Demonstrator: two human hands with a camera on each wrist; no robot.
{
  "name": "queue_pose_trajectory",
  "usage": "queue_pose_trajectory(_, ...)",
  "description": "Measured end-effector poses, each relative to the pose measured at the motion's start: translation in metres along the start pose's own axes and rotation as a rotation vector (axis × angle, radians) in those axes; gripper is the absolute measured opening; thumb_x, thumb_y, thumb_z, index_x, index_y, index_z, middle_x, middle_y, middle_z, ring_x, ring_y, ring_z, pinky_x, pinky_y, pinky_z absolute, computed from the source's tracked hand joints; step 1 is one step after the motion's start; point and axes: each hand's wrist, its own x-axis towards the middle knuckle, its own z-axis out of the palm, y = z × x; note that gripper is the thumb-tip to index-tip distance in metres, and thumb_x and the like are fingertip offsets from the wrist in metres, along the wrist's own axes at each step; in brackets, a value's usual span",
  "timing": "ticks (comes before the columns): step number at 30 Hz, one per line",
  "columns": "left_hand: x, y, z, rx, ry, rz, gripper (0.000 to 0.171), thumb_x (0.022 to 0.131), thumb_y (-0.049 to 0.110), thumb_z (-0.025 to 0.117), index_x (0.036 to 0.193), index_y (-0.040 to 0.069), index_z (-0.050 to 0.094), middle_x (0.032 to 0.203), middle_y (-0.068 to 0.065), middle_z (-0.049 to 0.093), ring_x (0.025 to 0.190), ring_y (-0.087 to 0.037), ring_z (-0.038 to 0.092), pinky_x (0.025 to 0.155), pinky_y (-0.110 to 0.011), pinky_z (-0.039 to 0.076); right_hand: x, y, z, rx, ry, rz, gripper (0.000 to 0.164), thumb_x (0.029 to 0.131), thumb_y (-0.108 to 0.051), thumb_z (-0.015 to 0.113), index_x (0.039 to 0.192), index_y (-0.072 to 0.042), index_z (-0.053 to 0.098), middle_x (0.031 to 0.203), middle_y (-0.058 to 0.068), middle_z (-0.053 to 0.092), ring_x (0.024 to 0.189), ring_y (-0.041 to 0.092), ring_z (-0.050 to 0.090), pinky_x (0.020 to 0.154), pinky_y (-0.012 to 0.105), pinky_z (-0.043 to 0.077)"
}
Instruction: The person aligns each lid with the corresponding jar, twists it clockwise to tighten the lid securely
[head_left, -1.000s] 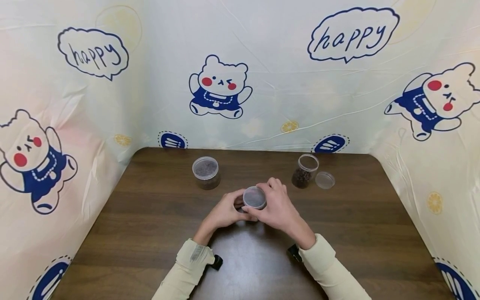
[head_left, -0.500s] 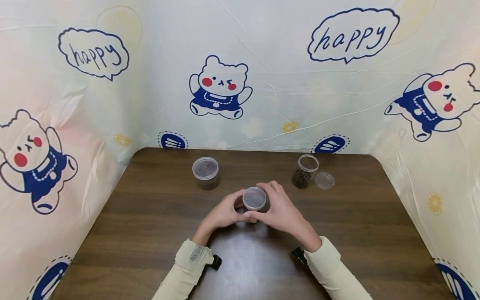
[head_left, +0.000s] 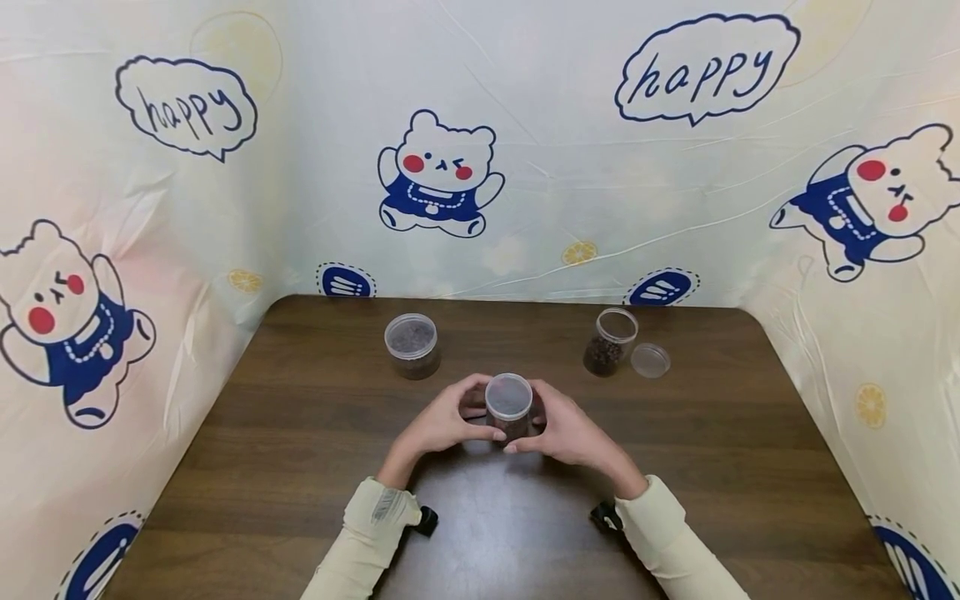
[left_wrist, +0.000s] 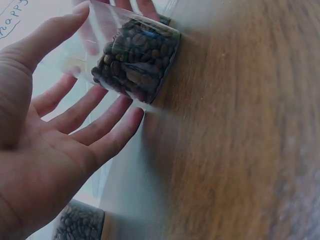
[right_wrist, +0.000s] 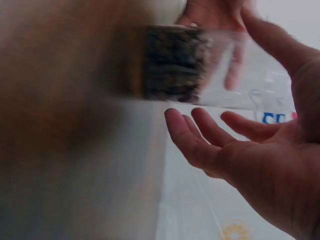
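A clear jar (head_left: pixel 510 408) stands upright between my two hands, its lid on. Dark coffee beans (left_wrist: pixel 135 62) fill its lower part in the left wrist view. My left hand (head_left: pixel 442 419) holds the jar's left side, thumb across the front and fingers curved behind. On the other side is my right hand (head_left: pixel 570 429), its thumb in front of the jar and its fingers spread loosely around it. In the right wrist view, a gap shows between the right fingertips (right_wrist: pixel 172 117) and the jar wall.
A wider lidded jar (head_left: pixel 412 348) with dark contents stands at the back left of the wooden table (head_left: pixel 300 467). Back right, an uncovered jar (head_left: pixel 609 343) of dark beans has its clear lid (head_left: pixel 650 361) lying beside it. A printed cloth (head_left: pixel 540 192) hangs around the table.
My right hand has come off the lid's rim and moved down and right, its fingers loosening beside the jar. More of the jar's front now shows. My left hand has shifted slightly.
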Motion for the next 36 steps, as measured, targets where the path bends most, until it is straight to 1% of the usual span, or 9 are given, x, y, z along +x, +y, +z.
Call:
queue_pose_trajectory(4, -0.001, 0.001, 0.001, 0.005, 0.008, -0.019, 0.068, 0.083, 0.007, 0.090, 0.141, 0.012, 0.054, 0.136, -0.015, 0.067, 0.131, -0.031, 0.064, 0.110, -0.044, 0.055, 0.001, 0.005, 0.007, 0.013, 0.016, 0.041, 0.080, 0.078, -0.024, 0.096, 0.140, -0.001, 0.050, 0.130, 0.016, 0.066, 0.112, 0.024, 0.070, 0.093, 0.042, 0.061)
queue_pose_trajectory(9, -0.003, 0.000, 0.002, 0.012, 0.027, -0.044, 0.068, 0.084, 0.007, 0.089, 0.142, 0.011, 0.054, 0.138, -0.016, 0.065, 0.132, -0.032, 0.063, 0.109, -0.041, 0.056, 0.001, 0.007, 0.011, 0.048, 0.052, 0.064, 0.068, 0.080, -0.019, 0.093, 0.132, -0.001, 0.053, 0.125, 0.017, 0.068, 0.112, 0.025, 0.073, 0.091, 0.041, 0.063)
queue_pose_trajectory(14, -0.004, 0.002, 0.004, 0.013, 0.045, -0.034, 0.069, 0.084, 0.007, 0.089, 0.142, 0.010, 0.053, 0.138, -0.017, 0.065, 0.131, -0.034, 0.064, 0.109, -0.043, 0.056, 0.000, 0.008, 0.013, 0.093, 0.065, 0.073, 0.062, 0.083, -0.017, 0.091, 0.130, -0.001, 0.053, 0.126, 0.018, 0.068, 0.113, 0.026, 0.074, 0.090, 0.039, 0.064)
queue_pose_trajectory(20, -0.004, 0.004, 0.005, 0.022, 0.079, -0.019, 0.068, 0.083, 0.009, 0.090, 0.141, 0.012, 0.055, 0.136, -0.016, 0.065, 0.129, -0.035, 0.064, 0.108, -0.047, 0.057, -0.001, 0.011, 0.014, 0.089, 0.080, 0.061, 0.058, 0.084, -0.018, 0.090, 0.128, -0.003, 0.055, 0.125, 0.017, 0.068, 0.112, 0.026, 0.074, 0.089, 0.038, 0.064)
queue_pose_trajectory(26, -0.002, 0.006, 0.004, 0.042, 0.098, -0.004, 0.066, 0.084, 0.013, 0.090, 0.141, 0.015, 0.056, 0.137, -0.013, 0.065, 0.127, -0.031, 0.066, 0.105, -0.042, 0.059, 0.001, 0.011, 0.014, 0.089, 0.114, 0.061, 0.057, 0.083, -0.016, 0.091, 0.128, -0.004, 0.057, 0.123, 0.016, 0.069, 0.110, 0.028, 0.075, 0.088, 0.036, 0.064)
queue_pose_trajectory(31, 0.004, 0.010, 0.002, 0.055, 0.120, 0.009, 0.067, 0.085, 0.016, 0.090, 0.142, 0.017, 0.056, 0.140, -0.010, 0.064, 0.127, -0.028, 0.067, 0.105, -0.038, 0.059, 0.006, 0.010, 0.009, 0.091, 0.148, 0.072, 0.058, 0.083, -0.014, 0.091, 0.129, -0.003, 0.058, 0.122, 0.016, 0.069, 0.109, 0.028, 0.075, 0.089, 0.037, 0.064)
queue_pose_trajectory(36, 0.013, 0.013, 0.000, 0.062, 0.144, 0.016, 0.066, 0.085, 0.014, 0.090, 0.142, 0.017, 0.057, 0.140, -0.009, 0.064, 0.129, -0.029, 0.066, 0.105, -0.041, 0.059, 0.011, 0.010, 0.005, 0.135, 0.168, 0.083, 0.058, 0.084, -0.010, 0.090, 0.131, -0.001, 0.057, 0.121, 0.019, 0.068, 0.110, 0.029, 0.074, 0.091, 0.037, 0.064)
